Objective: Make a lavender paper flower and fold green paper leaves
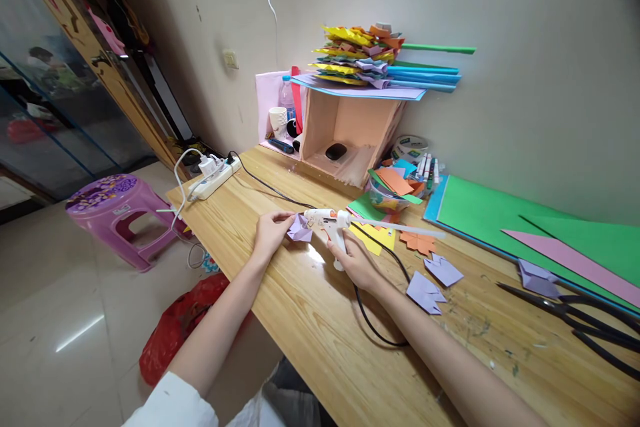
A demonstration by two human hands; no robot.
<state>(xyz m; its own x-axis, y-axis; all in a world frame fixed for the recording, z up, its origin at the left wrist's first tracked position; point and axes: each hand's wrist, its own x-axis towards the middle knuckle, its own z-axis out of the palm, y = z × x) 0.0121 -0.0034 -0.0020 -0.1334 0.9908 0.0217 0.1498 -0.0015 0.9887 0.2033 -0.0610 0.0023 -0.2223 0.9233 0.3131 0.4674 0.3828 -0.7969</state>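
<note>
My right hand (356, 259) is wrapped round the handle of a white hot glue gun (334, 221), a glue stick (400, 227) jutting from its back end. Its nozzle points left at a folded purple paper piece (300, 229); whether the tip touches the paper I cannot tell. My left hand (273, 232) pinches that piece at its left side, just over the table. To the right lie more folded purple papers (426, 292), (444, 269) and an orange folded paper flower (418, 242). Yellow paper (375, 237) lies behind the glue gun.
A black cord (370, 323) loops on the wooden table (310, 340). Large black scissors (565, 310) and green sheets (500, 213) lie right. A tub of paper scraps (387, 195), a pink box (345, 123) and a power strip (215, 179) stand farther back. A purple stool (123, 213) is left.
</note>
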